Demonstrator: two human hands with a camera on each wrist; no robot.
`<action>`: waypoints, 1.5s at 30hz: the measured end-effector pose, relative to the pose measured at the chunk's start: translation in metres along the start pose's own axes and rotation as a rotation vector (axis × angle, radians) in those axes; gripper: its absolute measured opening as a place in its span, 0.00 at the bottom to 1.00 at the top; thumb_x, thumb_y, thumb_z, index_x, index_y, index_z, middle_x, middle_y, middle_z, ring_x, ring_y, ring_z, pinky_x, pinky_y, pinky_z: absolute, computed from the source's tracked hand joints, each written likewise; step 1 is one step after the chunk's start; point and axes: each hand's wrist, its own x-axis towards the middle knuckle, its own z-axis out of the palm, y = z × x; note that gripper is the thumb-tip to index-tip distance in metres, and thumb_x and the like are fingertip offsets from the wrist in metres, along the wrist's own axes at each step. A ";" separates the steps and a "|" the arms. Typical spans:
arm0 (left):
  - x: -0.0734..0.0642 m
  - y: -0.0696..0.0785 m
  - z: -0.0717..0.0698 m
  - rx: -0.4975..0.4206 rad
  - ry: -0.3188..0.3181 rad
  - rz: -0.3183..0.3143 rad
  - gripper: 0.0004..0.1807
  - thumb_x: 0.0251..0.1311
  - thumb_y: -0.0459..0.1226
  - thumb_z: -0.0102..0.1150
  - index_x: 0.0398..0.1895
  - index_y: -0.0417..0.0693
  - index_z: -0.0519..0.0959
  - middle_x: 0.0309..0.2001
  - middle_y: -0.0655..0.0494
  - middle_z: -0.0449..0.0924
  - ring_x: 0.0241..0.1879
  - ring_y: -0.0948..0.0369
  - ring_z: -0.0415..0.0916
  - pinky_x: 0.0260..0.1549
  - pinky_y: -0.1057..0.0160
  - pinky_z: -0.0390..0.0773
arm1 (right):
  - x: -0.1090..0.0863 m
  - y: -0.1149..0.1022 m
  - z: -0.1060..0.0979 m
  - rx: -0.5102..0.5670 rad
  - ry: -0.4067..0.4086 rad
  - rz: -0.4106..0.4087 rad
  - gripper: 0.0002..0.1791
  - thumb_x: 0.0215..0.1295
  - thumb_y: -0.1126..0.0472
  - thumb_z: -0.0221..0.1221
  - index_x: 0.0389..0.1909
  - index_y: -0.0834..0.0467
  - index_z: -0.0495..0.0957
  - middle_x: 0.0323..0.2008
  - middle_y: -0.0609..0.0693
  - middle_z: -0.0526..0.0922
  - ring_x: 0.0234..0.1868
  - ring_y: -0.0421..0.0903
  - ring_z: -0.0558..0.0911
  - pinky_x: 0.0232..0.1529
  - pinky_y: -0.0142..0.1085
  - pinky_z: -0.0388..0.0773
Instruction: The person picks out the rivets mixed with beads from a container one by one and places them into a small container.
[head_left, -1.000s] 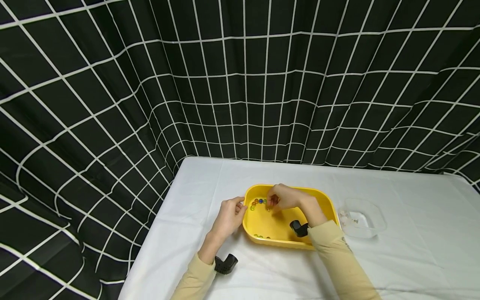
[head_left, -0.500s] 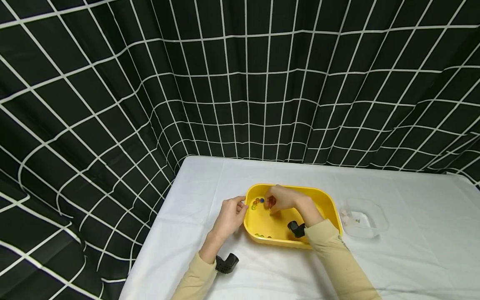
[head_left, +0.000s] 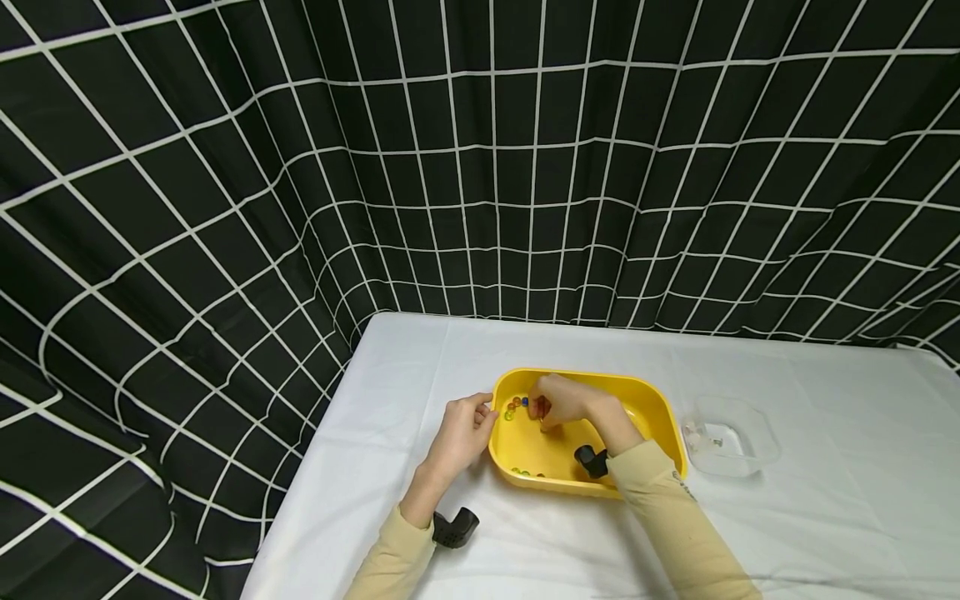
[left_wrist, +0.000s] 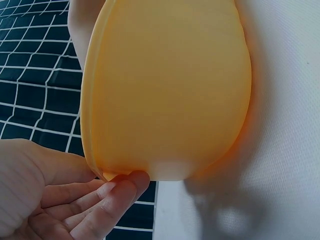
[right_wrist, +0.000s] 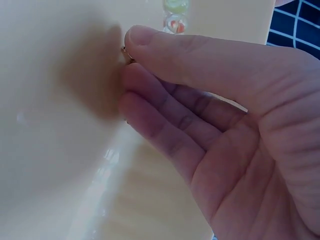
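Note:
A yellow plastic basin (head_left: 525, 450) stands on the white table. My left hand (head_left: 461, 433) pinches its left rim between thumb and fingers, which shows closely in the left wrist view on the basin's outer wall (left_wrist: 170, 90). Inside, my right hand (head_left: 564, 400) is low over the floor, fingertips down. Between thumb and index finger it pinches a small gold-coloured metal piece (right_wrist: 126, 52), mostly hidden by the fingertips. Several glass marbles, among them a blue marble (head_left: 525, 402), lie in a curve by the far left corner, just left of that hand.
More marbles (head_left: 525, 473) lie along the basin's near wall. To the right stands a clear plastic container (head_left: 738, 467) with small pale things at its left side. A black curtain with white grid lines (head_left: 510, 167) hangs behind the table.
My right hand has shifted slightly toward the marbles and now covers the green one beside the blue. The left hand keeps its grip on the rim. The head view has shifted a little.

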 end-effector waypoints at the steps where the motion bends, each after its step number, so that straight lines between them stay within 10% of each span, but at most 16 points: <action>1: 0.000 0.000 0.000 0.002 0.002 0.003 0.15 0.58 0.26 0.55 0.48 0.25 0.75 0.28 0.48 0.78 0.25 0.64 0.76 0.22 0.74 0.75 | 0.000 0.000 0.000 -0.002 0.002 -0.001 0.08 0.46 0.76 0.64 0.27 0.64 0.78 0.23 0.49 0.75 0.24 0.39 0.69 0.27 0.27 0.71; 45: -0.001 0.002 -0.001 0.000 -0.004 0.000 0.15 0.58 0.26 0.56 0.48 0.24 0.74 0.30 0.46 0.78 0.26 0.61 0.77 0.24 0.73 0.76 | -0.011 0.001 0.002 -0.003 -0.030 -0.064 0.10 0.43 0.81 0.60 0.20 0.64 0.77 0.19 0.49 0.75 0.22 0.37 0.69 0.24 0.25 0.68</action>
